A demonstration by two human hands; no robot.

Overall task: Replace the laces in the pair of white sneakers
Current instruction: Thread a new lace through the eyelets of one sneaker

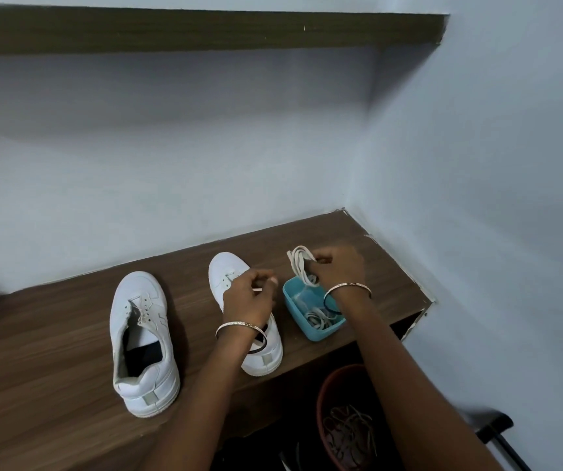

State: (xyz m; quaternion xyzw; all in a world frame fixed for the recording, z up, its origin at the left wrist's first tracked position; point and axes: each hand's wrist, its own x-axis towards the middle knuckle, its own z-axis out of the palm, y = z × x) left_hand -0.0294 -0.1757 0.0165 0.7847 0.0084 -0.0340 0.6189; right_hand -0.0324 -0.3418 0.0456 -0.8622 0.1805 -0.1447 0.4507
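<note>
"Head view. What sits low on the right?"
"A pot (322, 402) with grey laces (348, 433) in it. Higher up, on the table (52, 351), stand the left shoe (141, 341) and the middle shoe (266, 355)."
"And the hands?"
"The left hand (249, 295) curls over the middle shoe. I cannot tell if it holds anything. The right hand (338, 270) grips white laces (302, 263) over a blue box (321, 333)."

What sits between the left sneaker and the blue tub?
The second sneaker, with the left hand over its middle; the head view shows it.
</note>
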